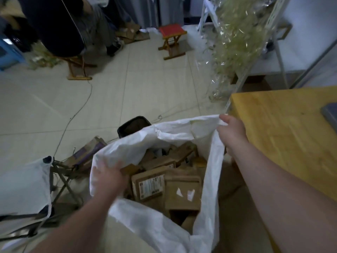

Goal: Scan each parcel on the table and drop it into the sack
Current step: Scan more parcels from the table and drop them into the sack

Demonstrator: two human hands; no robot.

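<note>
Both our hands are on the white sack (pixel 160 232), which stands open just beside the wooden table (pixel 284 136). Our right hand (pixel 232 133) grips its far rim; our left hand (pixel 107 178) presses spread fingers against its left wall. Brown parcels (pixel 151 185) lie piled inside.

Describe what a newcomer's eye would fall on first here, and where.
The white sack gapes at bottom centre, full of brown cardboard parcels. The right hand pinches its far rim beside the yellow table; the left hand lies against its left wall. A red stool stands on the floor behind.
</note>
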